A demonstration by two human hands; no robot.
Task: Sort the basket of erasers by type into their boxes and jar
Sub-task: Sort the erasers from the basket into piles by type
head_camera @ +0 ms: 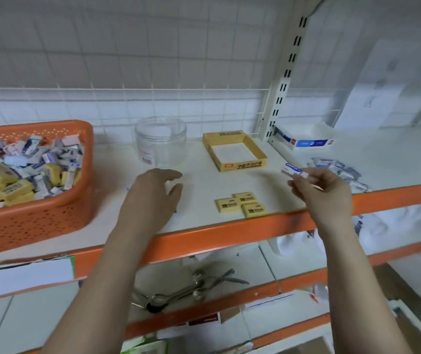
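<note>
The orange basket (33, 175) sits at the far left of the white shelf (204, 180), heaped with mixed erasers: yellow blocks and white ones in blue-printed sleeves. To its right, toward the back, stands the clear jar (160, 141), lid off. Right of the jar lies the shallow yellow box (235, 150), open-topped. Further right, past the slotted upright (284, 77), a white-and-blue box (306, 137) rests on the adjoining shelf.

3 yellow erasers (241, 204) lie flat near the front edge, touching one another, well apart from the yellow box. A loose pile of sleeved erasers (337, 172) lies at the right, near the front edge.

The right hand (324, 190) pinches 1 white eraser (295, 170) with a blue sleeve between thumb and fingertips, held above the shelf, just left of the pile. The left hand (153, 192) hovers in front of the jar with fingers relaxed and spread, grasping nothing.

Metal spoons (178, 292) lie on the lower shelf.
</note>
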